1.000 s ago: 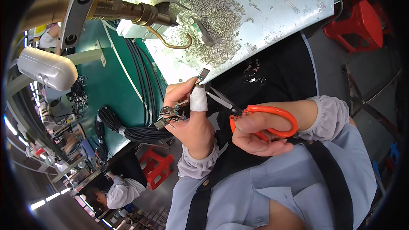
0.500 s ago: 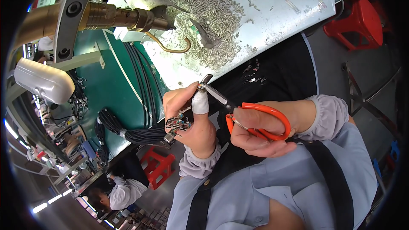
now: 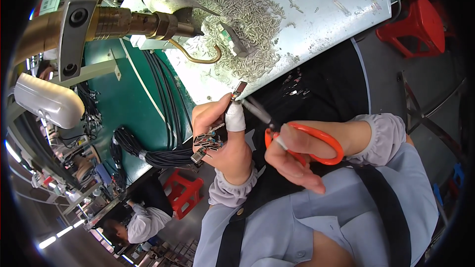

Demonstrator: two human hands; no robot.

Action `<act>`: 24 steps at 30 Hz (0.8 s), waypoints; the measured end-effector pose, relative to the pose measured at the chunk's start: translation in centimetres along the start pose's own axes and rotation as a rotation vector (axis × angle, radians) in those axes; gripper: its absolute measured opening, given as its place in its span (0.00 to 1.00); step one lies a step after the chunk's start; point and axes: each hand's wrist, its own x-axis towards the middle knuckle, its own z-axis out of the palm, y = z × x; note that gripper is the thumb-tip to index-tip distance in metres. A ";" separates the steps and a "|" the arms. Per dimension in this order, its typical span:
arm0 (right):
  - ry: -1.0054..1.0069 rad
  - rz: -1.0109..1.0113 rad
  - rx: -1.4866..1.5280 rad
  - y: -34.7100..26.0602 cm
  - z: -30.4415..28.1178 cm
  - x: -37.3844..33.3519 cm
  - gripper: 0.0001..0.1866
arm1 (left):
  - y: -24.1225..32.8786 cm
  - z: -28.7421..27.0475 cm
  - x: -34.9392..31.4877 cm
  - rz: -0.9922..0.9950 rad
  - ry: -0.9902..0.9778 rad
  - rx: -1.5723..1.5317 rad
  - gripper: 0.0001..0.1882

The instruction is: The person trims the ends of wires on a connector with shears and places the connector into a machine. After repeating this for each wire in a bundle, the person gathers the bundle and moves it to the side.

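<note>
My left hand [image 3: 225, 138] pinches a small metal cable connector [image 3: 239, 90] upright between thumb and a finger wrapped in white tape [image 3: 234, 117]. Several more small connectors [image 3: 207, 143] with bits of coloured wire are tucked in its curled fingers. My right hand [image 3: 297, 153] holds scissors with orange handles [image 3: 324, 136], thumb and fingers through the loops. The blades [image 3: 257, 111], blurred by motion, point toward the pinched connector just beside the taped finger. Whether the blades touch it I cannot tell.
A white work surface [image 3: 321, 20] carries a heap of small metal pieces [image 3: 237, 20]. At upper left stands a brass-coloured machine arm [image 3: 123, 22] with a lamp [image 3: 49, 100]. Black cables [image 3: 158, 155] lie on the green table [image 3: 133, 118]. Connectors [image 3: 296, 86] rest on dark cloth. A red stool [image 3: 415, 29] stands right.
The right hand's fingers have spread and the scissors have drawn slightly back from the connector, their blades now blurred. The left hand has shifted a little, and the connector stands higher in the pinch.
</note>
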 end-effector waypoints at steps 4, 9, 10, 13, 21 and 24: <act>0.445 -0.319 -0.525 0.0 0.5 0.4 0.16 | 0.0 0.0 0.0 0.084 0.012 0.060 0.10; 0.908 -0.849 -0.992 -0.6 -0.6 1.3 0.05 | 0.1 0.1 -0.2 0.403 -0.032 0.293 0.13; 0.919 -0.814 -1.021 -0.8 -0.7 1.3 0.06 | 0.2 0.1 -0.3 0.404 -0.031 0.293 0.13; 0.941 -0.751 -1.092 -1.1 -0.7 1.2 0.08 | 0.2 0.3 -0.8 0.468 -0.048 0.378 0.10; 0.949 -0.644 -1.080 -1.2 -0.9 1.4 0.10 | 0.0 -0.6 -0.6 0.609 -0.173 0.496 0.13; 0.977 -0.664 -1.024 -0.8 -0.8 1.8 0.09 | -0.6 -0.4 -0.6 0.660 -0.155 0.496 0.14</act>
